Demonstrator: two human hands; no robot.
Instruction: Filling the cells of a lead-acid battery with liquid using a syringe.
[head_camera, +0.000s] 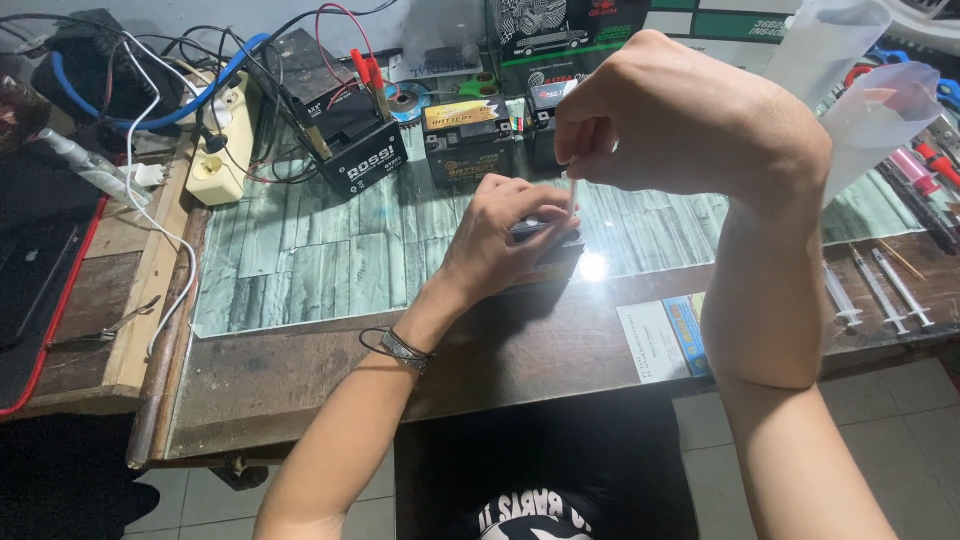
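A small black battery (556, 262) lies on the glass-topped wooden table (330, 260) at centre. My left hand (495, 235) rests over its top and grips it. Raised above it, my right hand (665, 120) pinches a thin white syringe-like tube (572, 192) that points straight down at the battery's top. The tube's lower tip sits beside my left fingers. Most of the battery is hidden under my left hand.
Three other small black batteries (365, 150) (467, 140) (545, 112) stand at the back, one with red clips and wires. A power strip (225, 150) and cables sit at back left. Syringes (880, 290) lie at right beside screwdrivers (925, 170). A card (665, 338) lies near the front edge.
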